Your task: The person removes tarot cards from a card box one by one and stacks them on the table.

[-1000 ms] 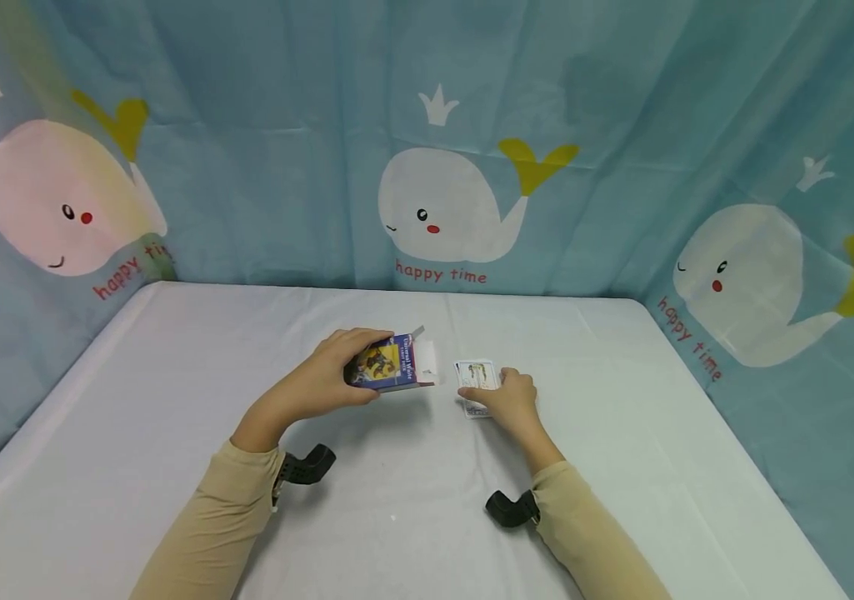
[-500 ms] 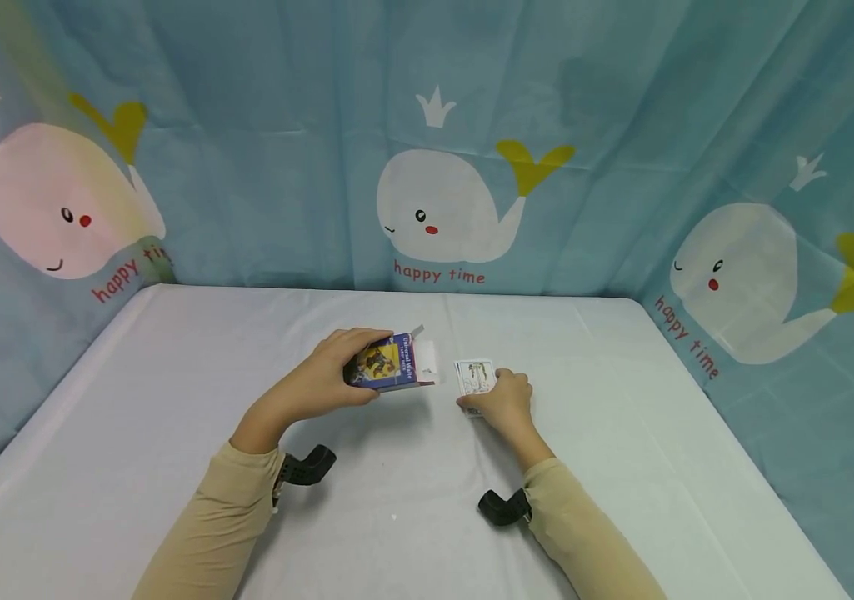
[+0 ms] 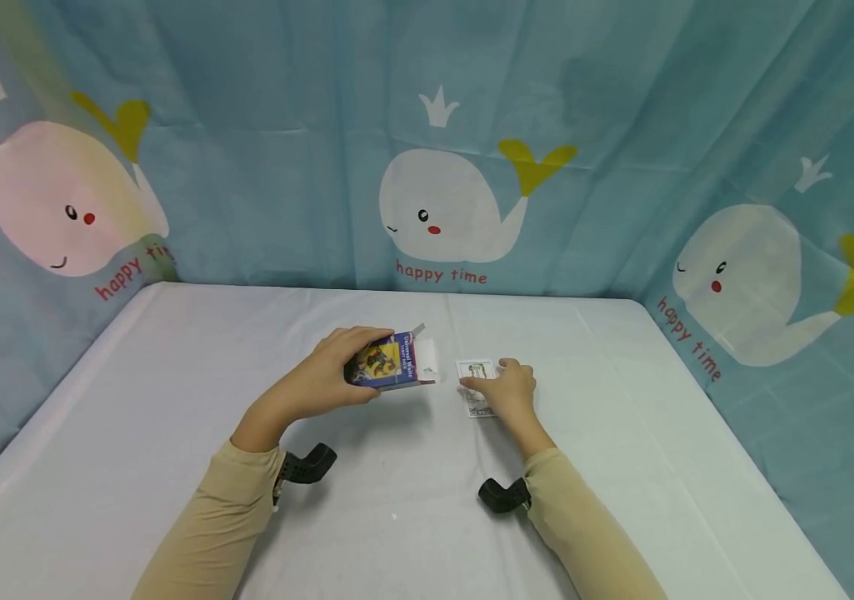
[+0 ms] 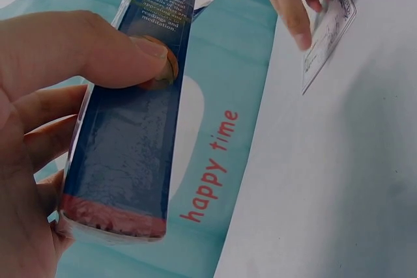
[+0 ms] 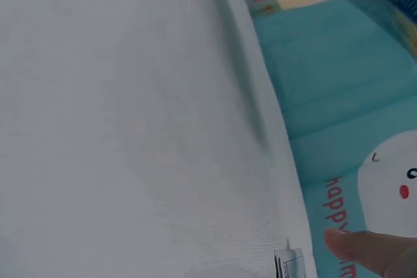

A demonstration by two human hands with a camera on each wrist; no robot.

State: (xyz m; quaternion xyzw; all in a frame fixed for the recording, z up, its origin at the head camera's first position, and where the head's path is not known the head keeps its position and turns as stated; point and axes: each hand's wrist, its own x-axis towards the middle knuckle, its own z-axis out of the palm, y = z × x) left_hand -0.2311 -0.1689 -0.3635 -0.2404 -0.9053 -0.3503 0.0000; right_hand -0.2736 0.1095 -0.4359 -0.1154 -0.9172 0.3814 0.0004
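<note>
My left hand grips a blue tarot card box, held tilted above the table with its flap end facing right. In the left wrist view, the thumb presses on the printed side of the box, and the other fingers reach behind it. To the right, a small stack of cards lies on the white cloth, its picture side up. My right hand spreads over the stack, thumb extended across the card face and fingers near the far right edge. In the right wrist view, one digit shows straight above the cards.
A white cloth covers the table, with its far edge against a blue curtain printed with whales. Both forearms wear beige sleeves and black wrist-camera mounts.
The right thumb has moved from the lower left corner of the stack up over the card face, and that hand has risen slightly. The left hand and box stay where they were.
</note>
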